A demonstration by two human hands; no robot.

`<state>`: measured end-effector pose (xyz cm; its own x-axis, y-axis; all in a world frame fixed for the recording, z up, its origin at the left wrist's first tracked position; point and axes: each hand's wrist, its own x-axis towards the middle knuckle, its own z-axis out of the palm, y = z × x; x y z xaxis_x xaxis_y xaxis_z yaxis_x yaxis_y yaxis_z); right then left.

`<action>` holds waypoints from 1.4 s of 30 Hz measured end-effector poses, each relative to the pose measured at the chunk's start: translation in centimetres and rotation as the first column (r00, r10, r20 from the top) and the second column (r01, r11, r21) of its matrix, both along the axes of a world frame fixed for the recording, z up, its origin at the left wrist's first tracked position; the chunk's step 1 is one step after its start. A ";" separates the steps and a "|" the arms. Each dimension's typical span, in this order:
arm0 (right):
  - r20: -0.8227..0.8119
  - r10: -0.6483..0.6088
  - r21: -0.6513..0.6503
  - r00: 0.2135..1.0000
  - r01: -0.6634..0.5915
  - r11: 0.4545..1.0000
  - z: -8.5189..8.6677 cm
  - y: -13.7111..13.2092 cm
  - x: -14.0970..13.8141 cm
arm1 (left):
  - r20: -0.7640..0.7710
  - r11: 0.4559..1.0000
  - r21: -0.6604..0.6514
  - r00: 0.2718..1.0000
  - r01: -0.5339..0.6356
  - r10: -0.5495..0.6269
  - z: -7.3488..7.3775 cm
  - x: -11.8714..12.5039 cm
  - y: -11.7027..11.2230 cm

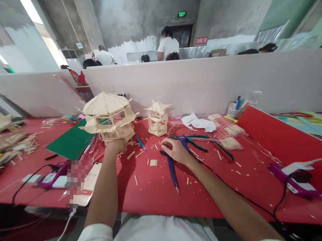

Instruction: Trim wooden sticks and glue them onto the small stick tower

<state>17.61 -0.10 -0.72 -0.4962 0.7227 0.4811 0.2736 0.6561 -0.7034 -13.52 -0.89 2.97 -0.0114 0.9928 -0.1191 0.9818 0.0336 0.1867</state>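
My left hand (116,145) grips the base of a large two-tiered pagoda model (107,116) made of thin wooden sticks and holds it tilted above the red table (158,191). My right hand (174,149) rests on the table with thumb and fingers pinched together; what they hold is too small to make out. Blue-handled pliers (172,167) lie right under that hand. A smaller stick pavilion (158,118) stands upright behind it. Short stick pieces (153,162) lie scattered between my hands.
A green cutting mat (70,141) and a phone (90,183) lie at left, with stick piles (13,142) beyond. Green-handled cutters (200,141), bagged sticks (228,132), a white cloth (198,123) and a pen cup (234,109) sit at right; a purple glue gun (294,179) with cable. White partition (205,79) behind; people beyond.
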 end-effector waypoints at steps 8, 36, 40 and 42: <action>-0.023 -0.007 -0.018 1.000 0.007 1.000 0.0 0.0 -0.1 | -0.065 0.994 0.085 0.996 0.072 -0.066 2.0 2.0 -0.2; -0.013 0.011 -0.024 1.000 -0.012 1.000 0.4 -0.3 -0.2 | -0.170 0.969 0.228 0.984 0.099 -0.060 -2.2 3.0 3.3; -0.015 0.011 -0.025 1.000 -0.012 1.000 0.2 -0.2 -0.1 | -0.154 0.965 0.240 0.986 0.103 -0.067 -1.4 2.8 3.0; -0.008 0.011 -0.021 1.000 -0.011 1.000 0.2 -0.2 -0.1 | -0.038 0.955 0.274 0.994 0.110 -0.103 -1.1 2.7 2.7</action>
